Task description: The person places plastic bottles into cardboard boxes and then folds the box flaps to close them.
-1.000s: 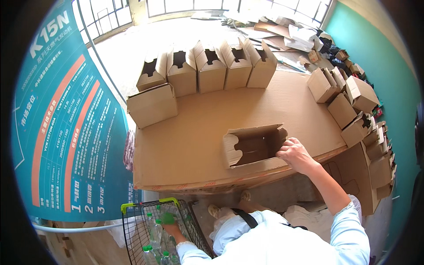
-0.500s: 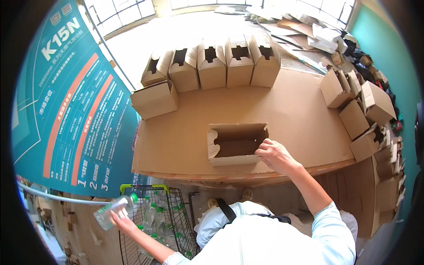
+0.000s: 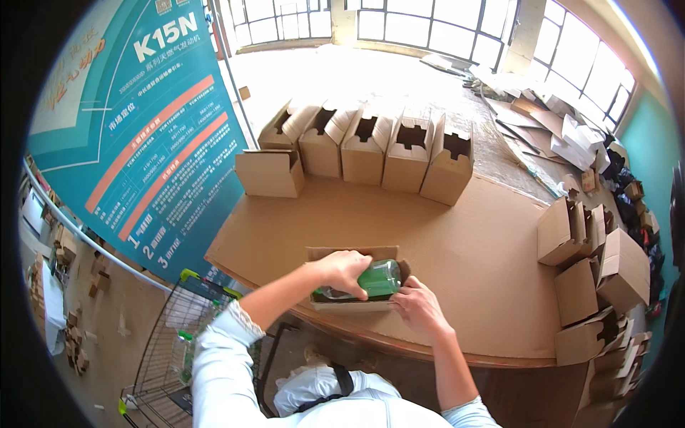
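Here the left hand [image 3: 347,269] lays a green bottle [image 3: 372,280] in the open carton [image 3: 354,279].

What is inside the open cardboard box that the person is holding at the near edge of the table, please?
A green bottle lies in the open cardboard box, with the left hand gripping it and the right hand at the box's near side. The hand hides the bottle's left end and the box floor.

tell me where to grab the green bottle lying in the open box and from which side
Grip the green bottle around its body, from above. It lies on its side in the open-topped cardboard box, whose walls block its sides. The left hand already covers it from above; the right hand rests at the box's near right edge.
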Demonstrator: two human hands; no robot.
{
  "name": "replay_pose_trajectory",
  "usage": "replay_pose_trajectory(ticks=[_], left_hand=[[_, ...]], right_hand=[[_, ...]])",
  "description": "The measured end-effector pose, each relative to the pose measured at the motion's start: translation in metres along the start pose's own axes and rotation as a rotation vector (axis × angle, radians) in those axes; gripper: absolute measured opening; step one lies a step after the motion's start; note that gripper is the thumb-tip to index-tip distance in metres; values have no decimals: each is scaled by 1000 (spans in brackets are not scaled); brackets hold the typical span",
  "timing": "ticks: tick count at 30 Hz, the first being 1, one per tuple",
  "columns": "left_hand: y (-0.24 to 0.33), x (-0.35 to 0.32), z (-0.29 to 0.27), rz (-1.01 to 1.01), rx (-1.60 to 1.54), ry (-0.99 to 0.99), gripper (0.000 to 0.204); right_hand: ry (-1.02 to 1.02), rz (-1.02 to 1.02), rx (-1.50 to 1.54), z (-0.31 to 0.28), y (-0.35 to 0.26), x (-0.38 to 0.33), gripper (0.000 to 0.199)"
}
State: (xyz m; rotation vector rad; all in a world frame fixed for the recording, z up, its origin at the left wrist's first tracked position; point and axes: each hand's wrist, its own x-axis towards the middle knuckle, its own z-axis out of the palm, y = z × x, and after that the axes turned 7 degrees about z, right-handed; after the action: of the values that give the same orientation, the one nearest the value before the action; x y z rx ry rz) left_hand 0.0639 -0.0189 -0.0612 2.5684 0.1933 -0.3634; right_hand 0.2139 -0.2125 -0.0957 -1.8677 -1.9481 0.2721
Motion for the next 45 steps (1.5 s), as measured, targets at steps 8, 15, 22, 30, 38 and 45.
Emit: replay_pose_trajectory(ticks=[8,15,22,30,38,45], left_hand=[[-58,94,108,-114,283,-422,40],[-40,42,76,-88,-18,-242,45],[10,-102,35,-13,-114,768,55],[-16,-78,95,-58,-97,1097,29],[-42,-57,111,-68,-92,1066,25],[-41,-52,117,-47,-4,1210,18]], right_hand=[[12,-26,42,12,-8,-1,9],[181,-26,137,19,-11,-2,19],[469,276,498,37,-16,-16,69],[298,478,311,46,-10,10,54],[698,202,27,-28,-31,56,75],[105,416,202,39,-4,51,61]])
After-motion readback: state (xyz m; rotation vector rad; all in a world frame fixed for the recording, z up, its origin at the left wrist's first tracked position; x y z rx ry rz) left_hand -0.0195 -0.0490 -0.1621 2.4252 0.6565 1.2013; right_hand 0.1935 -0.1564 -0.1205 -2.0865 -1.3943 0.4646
